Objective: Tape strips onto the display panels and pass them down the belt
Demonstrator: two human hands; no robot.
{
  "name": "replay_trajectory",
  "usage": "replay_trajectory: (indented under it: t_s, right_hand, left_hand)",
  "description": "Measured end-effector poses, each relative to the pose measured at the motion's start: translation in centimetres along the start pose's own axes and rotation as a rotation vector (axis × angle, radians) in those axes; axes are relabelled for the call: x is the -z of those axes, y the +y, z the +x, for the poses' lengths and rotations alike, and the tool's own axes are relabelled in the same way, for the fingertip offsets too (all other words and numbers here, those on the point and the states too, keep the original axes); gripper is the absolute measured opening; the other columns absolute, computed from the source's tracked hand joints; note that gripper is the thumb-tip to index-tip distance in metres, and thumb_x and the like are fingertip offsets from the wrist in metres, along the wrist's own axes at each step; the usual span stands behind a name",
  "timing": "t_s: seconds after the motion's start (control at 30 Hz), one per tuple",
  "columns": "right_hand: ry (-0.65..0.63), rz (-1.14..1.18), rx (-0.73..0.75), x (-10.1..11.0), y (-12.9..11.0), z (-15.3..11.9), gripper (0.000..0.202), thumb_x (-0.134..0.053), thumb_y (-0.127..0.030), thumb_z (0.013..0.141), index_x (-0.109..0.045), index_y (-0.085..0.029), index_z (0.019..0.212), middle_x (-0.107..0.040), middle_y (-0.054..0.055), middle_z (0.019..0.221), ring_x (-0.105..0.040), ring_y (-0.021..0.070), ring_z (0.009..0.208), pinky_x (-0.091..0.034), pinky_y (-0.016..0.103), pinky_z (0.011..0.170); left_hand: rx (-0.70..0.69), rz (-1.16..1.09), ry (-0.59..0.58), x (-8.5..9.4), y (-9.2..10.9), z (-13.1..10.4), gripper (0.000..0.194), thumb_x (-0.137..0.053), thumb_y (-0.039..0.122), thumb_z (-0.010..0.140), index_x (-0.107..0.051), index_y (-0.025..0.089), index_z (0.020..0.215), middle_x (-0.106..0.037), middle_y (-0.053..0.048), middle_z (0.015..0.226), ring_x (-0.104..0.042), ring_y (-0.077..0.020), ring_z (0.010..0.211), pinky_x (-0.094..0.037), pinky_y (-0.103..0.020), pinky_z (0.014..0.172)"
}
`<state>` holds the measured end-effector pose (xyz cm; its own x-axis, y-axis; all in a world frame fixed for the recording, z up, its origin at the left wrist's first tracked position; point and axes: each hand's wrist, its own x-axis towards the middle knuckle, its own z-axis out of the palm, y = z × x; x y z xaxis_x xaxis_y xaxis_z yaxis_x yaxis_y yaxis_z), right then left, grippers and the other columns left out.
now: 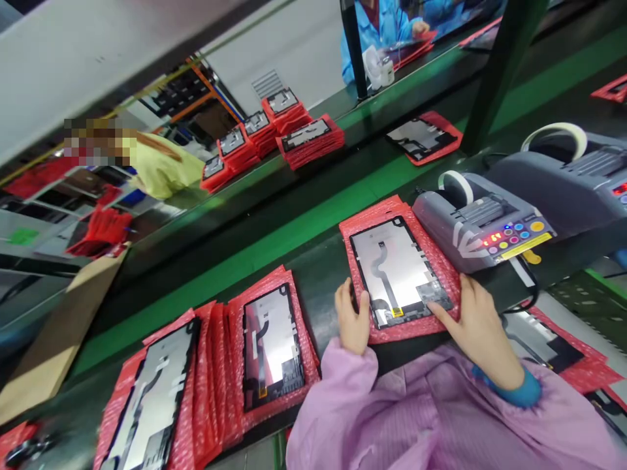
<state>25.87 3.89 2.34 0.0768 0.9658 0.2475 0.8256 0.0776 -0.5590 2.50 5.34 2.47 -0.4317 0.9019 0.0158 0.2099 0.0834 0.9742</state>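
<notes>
A silver screen panel (399,267) with a black border and a dark ribbon cable lies on red bubble-wrap bags (357,225) at the bench's near edge. My left hand (353,318) grips the left lower edge of the bags, thumb on top. On the right lower side, my right hand (473,320) holds the same bags, its thumb resting on the panel's lower right corner. Two more panels, one (273,346) just left of my left hand and one (157,398) farther left, lie on red bags.
Tape dispensers (484,222) stand at the right. Stacks of bagged panels (313,143) line the far ledge, and another panel (421,137) lies across the green strip. Panels (539,339) sit low at the right. A person in blue (392,29) and one in yellow (166,163) are beyond.
</notes>
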Motion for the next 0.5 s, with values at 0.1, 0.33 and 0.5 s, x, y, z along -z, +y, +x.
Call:
replay_trajectory:
  t_s: [0.1,0.33,0.5]
  right_hand:
    - [0.012,0.107,0.026,-1.9,1.2,0.8,0.089,-0.038,-0.077,0.090,-0.038,-0.010,0.149,-0.053,0.024,0.134,-0.050,0.0393,0.124,-0.043,0.058,0.105]
    - [0.043,0.220,-0.026,-4.0,0.0,3.1,0.086,-0.043,-0.090,0.078,-0.056,-0.016,0.122,-0.059,0.014,0.108,-0.063,0.0324,0.102,-0.052,0.042,0.085]
    - [0.055,0.193,-0.025,-3.9,0.3,3.9,0.080,-0.037,-0.088,0.082,-0.058,-0.017,0.114,-0.060,0.013,0.101,-0.064,0.0319,0.098,-0.053,0.042,0.083]
  left_hand:
    - [0.065,-0.247,-0.071,-2.1,-0.8,0.5,0.056,-0.068,0.056,0.087,-0.062,0.026,0.134,-0.054,-0.008,0.147,-0.040,-0.0225,0.146,-0.024,-0.035,0.125]
    - [0.125,-0.420,-0.061,-4.1,-0.5,1.5,0.065,-0.052,0.065,0.093,-0.050,0.029,0.147,-0.039,-0.005,0.161,-0.029,-0.0221,0.153,-0.024,-0.036,0.125]
    - [0.240,-0.121,-0.004,-4.2,-0.1,3.1,0.064,-0.048,0.057,0.096,-0.040,0.031,0.154,-0.045,-0.008,0.153,-0.034,-0.0209,0.150,-0.023,-0.035,0.125]
